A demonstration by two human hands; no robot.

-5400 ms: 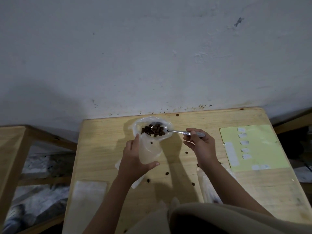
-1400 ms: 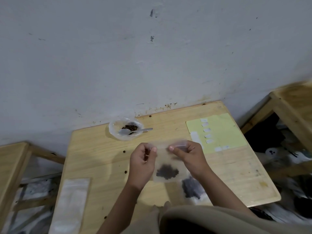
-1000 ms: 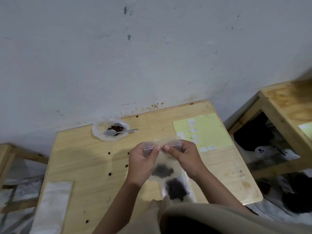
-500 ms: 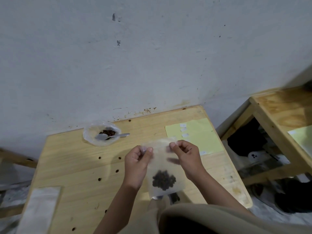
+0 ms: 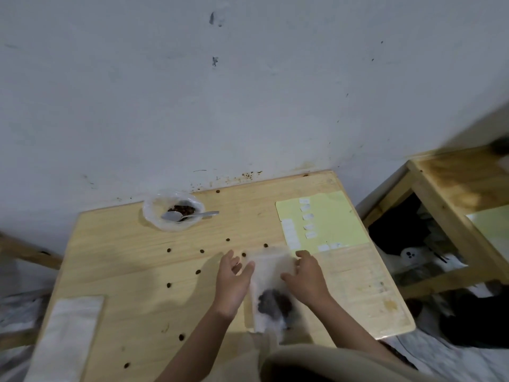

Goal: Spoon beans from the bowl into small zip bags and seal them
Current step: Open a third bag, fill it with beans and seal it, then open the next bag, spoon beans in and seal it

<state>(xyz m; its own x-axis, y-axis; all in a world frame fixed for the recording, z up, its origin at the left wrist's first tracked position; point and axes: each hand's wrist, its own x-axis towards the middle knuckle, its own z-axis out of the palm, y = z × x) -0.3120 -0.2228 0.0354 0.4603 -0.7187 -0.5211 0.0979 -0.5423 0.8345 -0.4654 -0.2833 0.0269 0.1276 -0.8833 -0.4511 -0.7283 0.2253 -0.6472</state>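
A small clear zip bag (image 5: pixel 271 271) lies blurred on the wooden table (image 5: pixel 124 271), with a dark clump of beans (image 5: pixel 275 303) at its near end. My left hand (image 5: pixel 234 279) is at the bag's left edge, fingers spread and holding nothing. My right hand (image 5: pixel 305 277) is on the bag's right side, with its thumb across the plastic and its fingers at the top right corner. At the back of the table stands a clear bowl (image 5: pixel 148 216) with a few beans (image 5: pixel 181 209) in it, and a metal spoon (image 5: pixel 192 215) rests across it.
Several loose beans (image 5: pixel 202 251) are scattered over the table. A stack of empty bags (image 5: pixel 68 334) lies at the near left corner. A yellow sheet with white labels (image 5: pixel 330 219) lies at the back right. A second wooden table (image 5: pixel 462 183) stands to the right.
The bag was held up by its top edge in both hands; it has come down onto the table. My left hand has let go and opened.
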